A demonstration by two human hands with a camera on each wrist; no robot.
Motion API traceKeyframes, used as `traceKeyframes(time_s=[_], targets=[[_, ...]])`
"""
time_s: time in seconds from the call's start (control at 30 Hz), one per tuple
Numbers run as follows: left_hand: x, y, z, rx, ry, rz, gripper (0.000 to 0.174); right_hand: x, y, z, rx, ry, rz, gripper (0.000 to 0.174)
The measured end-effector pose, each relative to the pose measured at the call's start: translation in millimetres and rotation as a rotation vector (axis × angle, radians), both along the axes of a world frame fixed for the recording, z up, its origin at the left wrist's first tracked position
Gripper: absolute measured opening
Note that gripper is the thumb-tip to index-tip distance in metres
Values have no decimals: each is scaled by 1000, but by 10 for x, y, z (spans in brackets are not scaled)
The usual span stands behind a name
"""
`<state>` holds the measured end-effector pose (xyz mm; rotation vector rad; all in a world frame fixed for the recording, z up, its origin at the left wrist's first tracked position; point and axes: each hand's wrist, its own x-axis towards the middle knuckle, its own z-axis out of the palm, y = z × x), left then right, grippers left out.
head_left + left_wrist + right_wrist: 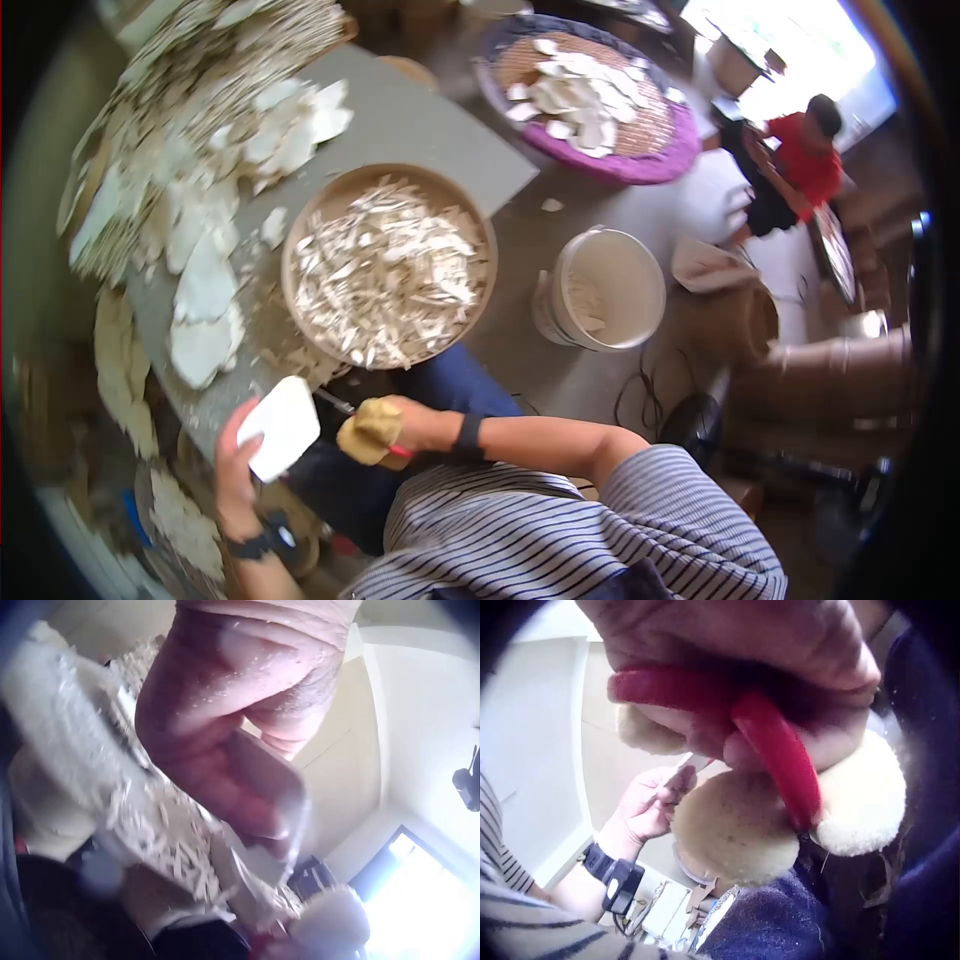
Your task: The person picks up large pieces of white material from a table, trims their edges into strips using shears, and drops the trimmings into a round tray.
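Note:
In the head view my left hand (236, 475) holds a flat white piece (282, 428) with rounded corners, thumb on its face. My right hand (425, 425) grips red-handled scissors (776, 754), their metal blades pointing toward the white piece. Yellowish soft padding (370, 430) covers several fingers of that hand and hides part of the grip. The left wrist view shows fingers curled round the piece's edge. Just beyond both hands, a round tan basin (488, 255) holds a heap of thin pale trimmings (390, 270).
Stacked pale sheets (220, 60) and loose flat pieces (200, 345) cover the left of the grey table (420, 130). A white bucket (548, 310) stands right of the basin. Behind it lies a purple-rimmed tray (670, 160) of white pieces. A person in red (808, 170) sits farther back.

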<state>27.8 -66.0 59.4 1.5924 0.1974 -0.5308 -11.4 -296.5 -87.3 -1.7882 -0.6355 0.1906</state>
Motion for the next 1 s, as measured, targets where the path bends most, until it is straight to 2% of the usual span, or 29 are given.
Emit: traceKeyframes(time_s=[0.03,0.07,0.1,0.13,0.17,0.2,0.23,0.27,0.3,0.33,0.37,0.43,0.47,0.5,0.57,0.63,0.73,0.83,0.87,0.9,0.93,0.97,1.0], targets=[[196,101,242,66,108,-253,58,-32,14,-170,116,-119,-67,20],[433,217,147,150,-68,-487,54,-56,-43,-126,65,-39,1,20],[688,86,239,183,-90,-719,47,-55,-103,-74,8,34,71,21],[945,-87,200,116,-233,-899,39,-61,-80,-124,-21,225,146,22],[1082,-439,325,151,-245,-927,35,-26,-78,-53,-141,118,187,24],[1113,-916,624,304,-205,-850,37,4,-83,-12,-129,105,206,25],[1066,-1283,686,-198,-165,-635,46,11,-92,16,-119,98,218,26],[1061,-1630,801,-562,-223,-624,58,22,-101,44,-113,137,212,27],[1085,-1836,937,-620,-279,-686,61,45,-117,66,-109,174,202,27],[1109,-1977,949,-655,-328,-708,54,54,-136,69,-104,217,187,27],[1164,-2043,921,-581,-455,-726,43,51,-155,27,-126,200,195,27],[1338,-1939,725,-425,-384,-657,30,18,-188,-108,-165,168,205,27],[1531,-1813,513,-268,-377,-574,27,5,-207,-149,-140,33,195,25],[1761,-1631,263,-113,-365,-492,24,10,-214,-169,-122,43,187,23],[2143,-1188,-107,40,-246,-260,20,21,-227,-194,-89,66,171,21],[2488,-785,-487,250,-244,-99,20,52,-224,-179,-33,64,161,18],[2815,-587,-926,457,-328,-71,24,39,-187,-204,20,221,160,17],[2818,-755,-1064,979,-661,-63,26,25,-126,-231,95,423,164,18],[2740,-843,-913,1044,-569,-125,32,12,-116,-259,105,390,175,19],[2790,-828,-1034,1111,-588,-135,35,22,-117,-292,113,348,188,19],[2781,-879,-924,1078,-479,-114,37,35,-119,-312,65,231,195,19],[2791,-866,-951,1091,-537,-116,34,43,-127,-308,19,120,200,20],[2808,-863,-956,963,-424,-86,31,57,-148,-262,-64,134,214,20]])
